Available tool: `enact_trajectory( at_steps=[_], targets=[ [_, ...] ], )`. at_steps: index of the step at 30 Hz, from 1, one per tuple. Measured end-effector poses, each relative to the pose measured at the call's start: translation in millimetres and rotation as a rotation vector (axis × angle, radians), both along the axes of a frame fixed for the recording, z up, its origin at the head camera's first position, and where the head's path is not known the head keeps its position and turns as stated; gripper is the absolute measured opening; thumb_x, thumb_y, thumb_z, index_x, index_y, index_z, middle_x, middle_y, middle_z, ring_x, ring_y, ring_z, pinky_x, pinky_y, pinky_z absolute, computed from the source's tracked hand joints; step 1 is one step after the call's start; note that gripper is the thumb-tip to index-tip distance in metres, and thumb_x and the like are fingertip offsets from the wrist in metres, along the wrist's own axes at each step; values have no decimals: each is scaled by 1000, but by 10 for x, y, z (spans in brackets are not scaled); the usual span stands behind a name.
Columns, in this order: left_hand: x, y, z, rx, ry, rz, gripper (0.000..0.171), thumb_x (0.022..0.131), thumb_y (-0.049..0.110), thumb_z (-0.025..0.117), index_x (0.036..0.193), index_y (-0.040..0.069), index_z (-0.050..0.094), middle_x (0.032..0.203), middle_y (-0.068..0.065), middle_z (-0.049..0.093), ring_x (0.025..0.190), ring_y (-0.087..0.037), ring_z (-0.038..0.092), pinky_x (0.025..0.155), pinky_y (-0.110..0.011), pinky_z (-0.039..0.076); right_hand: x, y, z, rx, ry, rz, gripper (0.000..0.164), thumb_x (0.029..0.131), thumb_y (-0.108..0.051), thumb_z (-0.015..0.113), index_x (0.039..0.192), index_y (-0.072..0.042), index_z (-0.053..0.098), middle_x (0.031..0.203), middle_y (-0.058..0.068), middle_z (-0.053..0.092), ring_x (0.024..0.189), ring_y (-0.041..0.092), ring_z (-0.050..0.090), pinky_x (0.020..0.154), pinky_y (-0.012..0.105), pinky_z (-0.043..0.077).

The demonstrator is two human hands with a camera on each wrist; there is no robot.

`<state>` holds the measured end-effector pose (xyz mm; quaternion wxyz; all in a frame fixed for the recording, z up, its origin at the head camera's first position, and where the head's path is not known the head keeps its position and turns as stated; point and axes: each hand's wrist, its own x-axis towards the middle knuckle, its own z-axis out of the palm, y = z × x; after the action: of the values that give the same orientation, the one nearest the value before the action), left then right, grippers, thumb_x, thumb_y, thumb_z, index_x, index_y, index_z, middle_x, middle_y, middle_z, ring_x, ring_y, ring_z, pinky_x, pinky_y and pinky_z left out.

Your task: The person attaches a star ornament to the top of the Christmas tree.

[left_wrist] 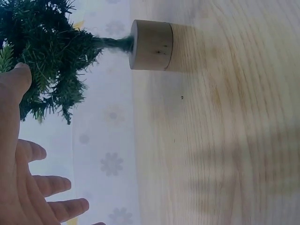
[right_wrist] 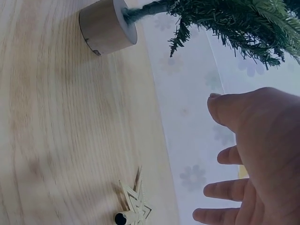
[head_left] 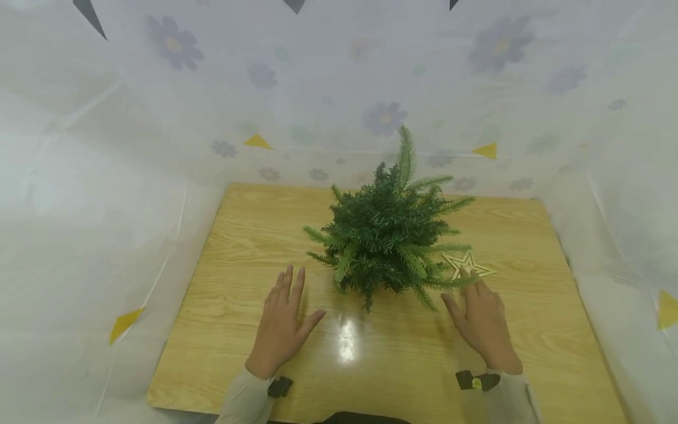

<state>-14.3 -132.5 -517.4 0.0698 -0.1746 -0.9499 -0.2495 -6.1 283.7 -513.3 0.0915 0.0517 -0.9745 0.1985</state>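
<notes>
A small artificial Christmas tree [head_left: 389,229] stands upright on the wooden table, its green branches spread out. Its round wooden base [left_wrist: 152,45] shows in both wrist views, with a short stem above it. My left hand [head_left: 283,324] hovers to the left of the tree, fingers extended and holding nothing. To the tree's right, my right hand [head_left: 482,321] is held out with straight fingers, its fingertips overlapping a branch and the star in the head view. That gold star tree topper [head_left: 468,266] lies on the table right of the tree, its hollow socket [right_wrist: 121,218] facing the right wrist camera.
The wood-grain table [head_left: 254,235] is enclosed by white sheeting [head_left: 328,94] printed with pale flowers at the back and sides. Yellow triangles [head_left: 126,325] mark the sheeting. Dark bands circle both wrists over light sleeves [head_left: 246,397].
</notes>
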Motion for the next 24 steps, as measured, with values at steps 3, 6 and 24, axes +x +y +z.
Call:
enact_trajectory(
  at_steps=[3, 6, 24],
  targets=[
    [-2, 18, -6, 8, 11, -5, 92, 101, 59, 57, 166, 8, 16, 170, -20, 13, 154, -44, 17, 117, -66, 27, -12, 31, 2, -7, -20, -15, 67, 102, -34, 67, 147, 10, 44, 147, 39, 44, 126, 59, 48, 91, 80, 37],
    [-6, 36, -14, 19, 25, -15, 92, 102, 62, 52, 166, 7, 16, 170, -20, 13, 153, -44, 19, 116, -67, 29, -20, 58, 7, -22, -49, -36, 73, 103, -36, 64, 156, 5, 35, 148, 40, 41, 126, 62, 46, 94, 83, 33],
    [105, 237, -157, 58, 22, -31, 93, 95, 50, 72, 163, 4, 28, 156, -30, 40, 136, -51, 46, 103, -68, 44, -36, 99, 47, -27, -26, -43, 52, 103, -32, 66, 127, 13, 57, 149, 38, 43, 115, 64, 52, 92, 81, 36]
  ],
)
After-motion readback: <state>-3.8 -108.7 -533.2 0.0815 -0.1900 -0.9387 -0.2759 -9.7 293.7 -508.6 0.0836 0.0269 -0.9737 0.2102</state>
